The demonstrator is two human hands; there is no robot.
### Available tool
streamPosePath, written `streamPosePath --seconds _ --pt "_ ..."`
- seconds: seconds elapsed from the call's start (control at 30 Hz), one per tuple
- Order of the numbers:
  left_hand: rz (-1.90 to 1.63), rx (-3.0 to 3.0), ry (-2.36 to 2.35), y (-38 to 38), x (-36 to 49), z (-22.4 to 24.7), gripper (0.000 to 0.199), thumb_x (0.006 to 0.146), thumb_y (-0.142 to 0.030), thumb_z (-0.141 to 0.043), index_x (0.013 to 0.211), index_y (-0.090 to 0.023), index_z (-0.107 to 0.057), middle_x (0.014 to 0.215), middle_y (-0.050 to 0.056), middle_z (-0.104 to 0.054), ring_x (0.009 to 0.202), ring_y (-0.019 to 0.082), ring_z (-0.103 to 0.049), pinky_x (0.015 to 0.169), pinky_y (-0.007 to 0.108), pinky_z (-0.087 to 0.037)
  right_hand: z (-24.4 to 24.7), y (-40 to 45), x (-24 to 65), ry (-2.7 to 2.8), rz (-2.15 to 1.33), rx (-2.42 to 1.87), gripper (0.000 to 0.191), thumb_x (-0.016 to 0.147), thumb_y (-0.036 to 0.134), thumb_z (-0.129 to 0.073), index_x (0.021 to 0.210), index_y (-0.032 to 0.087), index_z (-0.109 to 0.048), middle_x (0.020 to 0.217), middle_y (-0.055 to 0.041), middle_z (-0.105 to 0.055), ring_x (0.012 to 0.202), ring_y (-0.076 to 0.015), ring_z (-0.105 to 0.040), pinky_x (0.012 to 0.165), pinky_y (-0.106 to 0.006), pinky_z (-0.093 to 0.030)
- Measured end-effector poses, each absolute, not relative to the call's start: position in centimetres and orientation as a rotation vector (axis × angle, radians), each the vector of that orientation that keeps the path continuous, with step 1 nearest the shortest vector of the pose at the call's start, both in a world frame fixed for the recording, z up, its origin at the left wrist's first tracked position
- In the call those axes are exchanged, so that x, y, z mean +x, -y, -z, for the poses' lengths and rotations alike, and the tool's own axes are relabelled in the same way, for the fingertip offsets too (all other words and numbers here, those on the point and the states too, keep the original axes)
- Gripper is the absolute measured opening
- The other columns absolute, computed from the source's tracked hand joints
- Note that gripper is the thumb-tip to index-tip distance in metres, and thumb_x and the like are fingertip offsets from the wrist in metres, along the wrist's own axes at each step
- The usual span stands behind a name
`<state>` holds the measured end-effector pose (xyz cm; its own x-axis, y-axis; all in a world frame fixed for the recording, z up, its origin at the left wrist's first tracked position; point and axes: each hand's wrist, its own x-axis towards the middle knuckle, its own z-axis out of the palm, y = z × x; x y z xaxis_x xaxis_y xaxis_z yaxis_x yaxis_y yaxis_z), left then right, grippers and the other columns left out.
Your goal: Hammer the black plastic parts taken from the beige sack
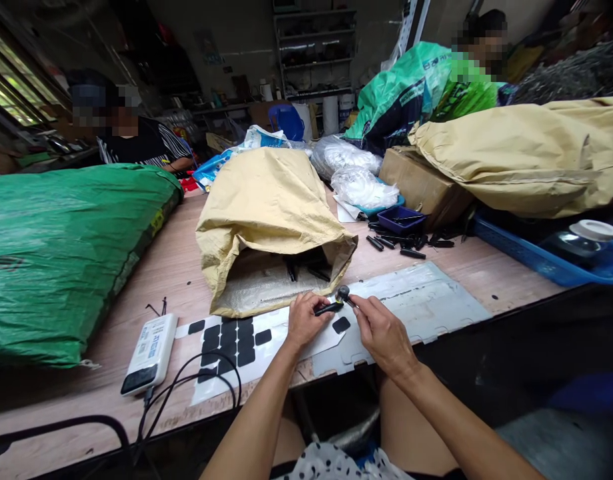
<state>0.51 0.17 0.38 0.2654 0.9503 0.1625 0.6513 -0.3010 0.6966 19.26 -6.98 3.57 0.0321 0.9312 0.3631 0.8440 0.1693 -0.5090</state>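
Note:
My left hand point(306, 321) is closed around a slim black handle-like piece point(327, 309) with a bit of yellow near its end. Just beyond that end is a small dark round-headed part point(342, 293), with the fingers of my right hand point(386, 337) pinched at its side. Whether the two pieces are joined I cannot tell. Below them lies a white sheet point(279, 347) bearing black rounded-square stickers point(229, 340), with one loose-looking black square point(341, 325) between my hands. Right behind, a tan woven sack point(271, 193) lies with its mouth towards me and black pieces inside.
A white power bank point(150, 353) with black cables lies left, beside a big green sack point(61, 260). Black handles point(411, 253) lie scattered near a purple tray point(401, 219). A blue tray point(536, 257) holds a lidded jar point(581, 240). Two people sit across the table.

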Motion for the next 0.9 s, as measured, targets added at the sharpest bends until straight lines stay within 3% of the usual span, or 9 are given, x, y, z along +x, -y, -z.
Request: streamPosePath --seconds 0.23,0.4,0.67,0.9 --pt "-0.754 2.038 -1.481 0.0 0.7 -0.9 0.015 0.077 -0.022 -0.08 0.09 -0.025 -0.073 0.094 0.0 -0.071 0.098 0.023 -0.059 0.087 0.036 -0.039 -3.5 7.3 17.8 1.936 -0.153 -1.648 0.038 0.103 0.026 -0.04 0.131 0.024 -0.066 0.098 -0.0061 -0.069 0.094 -0.0184 -0.066 0.081 -0.026 -0.049" --pt "-0.773 2.031 -1.461 0.2 0.8 -1.3 0.018 0.076 -0.019 -0.078 0.092 -0.025 -0.072 0.095 -0.001 -0.071 0.097 0.023 -0.059 0.09 0.037 -0.039 -3.4 6.2 20.4 1.797 -0.022 -1.706 0.037 0.104 0.03 -0.041 0.131 0.024 -0.065 0.106 -0.0064 -0.069 0.098 -0.0187 -0.065 0.085 -0.027 -0.047" --pt "-0.715 2.067 -1.471 0.2 0.7 -1.3 0.021 0.075 -0.019 -0.073 0.094 -0.025 -0.069 0.094 0.0 -0.069 0.096 0.023 -0.059 0.087 0.038 -0.039 -1.5 2.1 24.7 1.86 0.169 -1.925 0.028 0.097 0.025 -0.051 0.117 0.023 -0.071 0.097 -0.007 -0.066 0.093 -0.0212 -0.055 0.081 -0.031 -0.036" --pt "-0.72 2.076 -1.47 0.1 0.7 -1.1 0.015 0.079 -0.02 -0.074 0.092 -0.026 -0.07 0.093 -0.001 -0.069 0.096 0.023 -0.058 0.086 0.037 -0.038 0.0 1.4 24.6 1.895 0.289 -2.004 0.026 0.098 0.028 -0.052 0.117 0.023 -0.069 0.099 -0.0077 -0.063 0.094 -0.0222 -0.05 0.077 -0.033 -0.028"
